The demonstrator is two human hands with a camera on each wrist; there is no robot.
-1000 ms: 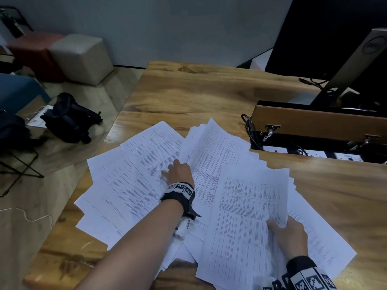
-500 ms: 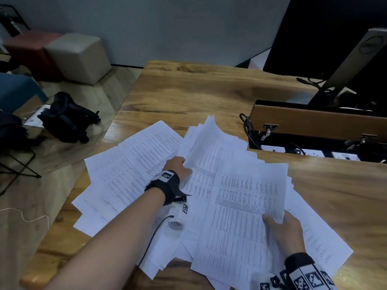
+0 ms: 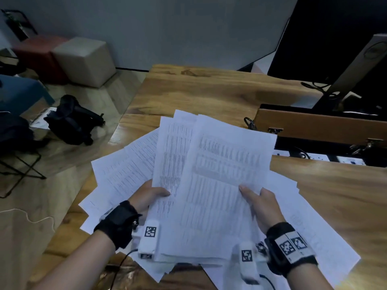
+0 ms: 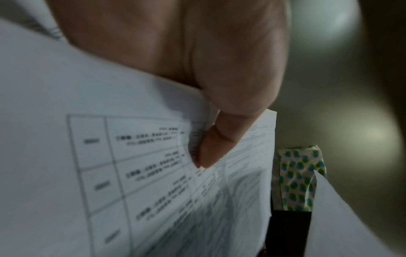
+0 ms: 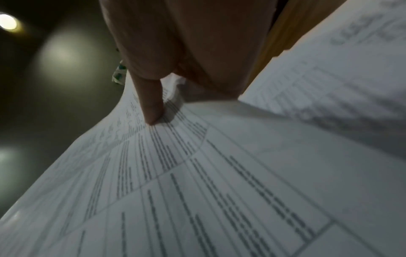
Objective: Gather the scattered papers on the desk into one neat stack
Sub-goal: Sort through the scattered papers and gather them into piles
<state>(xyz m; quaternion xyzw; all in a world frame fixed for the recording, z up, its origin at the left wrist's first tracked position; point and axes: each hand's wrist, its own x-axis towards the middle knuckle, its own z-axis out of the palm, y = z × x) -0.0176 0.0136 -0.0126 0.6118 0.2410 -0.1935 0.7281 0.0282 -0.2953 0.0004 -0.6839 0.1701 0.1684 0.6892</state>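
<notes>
A lifted bundle of printed sheets [image 3: 219, 185] is held raised above the bench [image 3: 209, 91], fanned and out of square, its far corners splayed apart. It is gripped at its near edges from both sides. By the left hand [image 3: 149, 197] the left edge is pinched, thumb on top and fingers [image 3: 144, 185] tucked beneath; the left wrist view shows the thumb pressed onto the printed face. By the right hand [image 3: 261, 204] the right side is pinched likewise, the thumb laid on top, the other fingers hidden under the paper.

Beneath and around the bundle, loose sheets [image 3: 117, 181] are spread on the bench to its left, and more loose sheets [image 3: 314, 222] lie to its right and under its near edge, close to the bench front.

Beyond the bundle stands a raised wooden flap [image 3: 314, 126] over a cable tray.

The risks are judged as follows. With so shallow a pinch on a skewed bundle, inner sheets could slide out if it is tilted. Sheets near the bench front could be swept to the floor if the bundle is dragged across them. Corners could be creased if squaring is forced.
</notes>
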